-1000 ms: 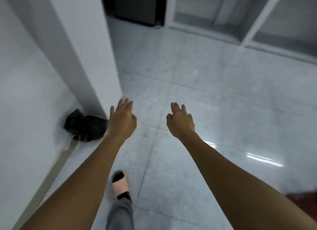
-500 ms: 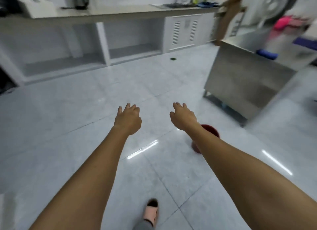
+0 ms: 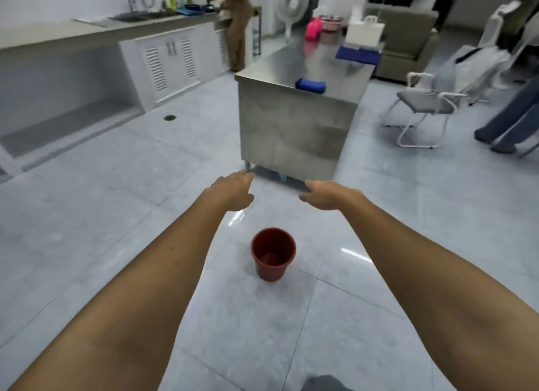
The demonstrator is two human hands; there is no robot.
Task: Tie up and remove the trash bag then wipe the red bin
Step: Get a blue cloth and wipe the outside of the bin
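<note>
Tiled floor [image 3: 87,245] w/ red bin [image 3: 273,253] upright (no bag inside); left hand [image 3: 232,192] & right hand [image 3: 328,197] both released, empty, above it.

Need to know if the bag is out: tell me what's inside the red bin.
The red bin stands upright on the floor with no bag or liner visible; its bare red bottom shows. The near inner wall is hidden behind the rim.

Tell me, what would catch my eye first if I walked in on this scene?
Two bare arms reach forward, the left hand and right hand both open and empty. Between the arms, a small red bin stands upright on the shiny tiled floor, with no bag in it. Just beyond the hands is a steel counter with a blue cloth lying on top.
</note>
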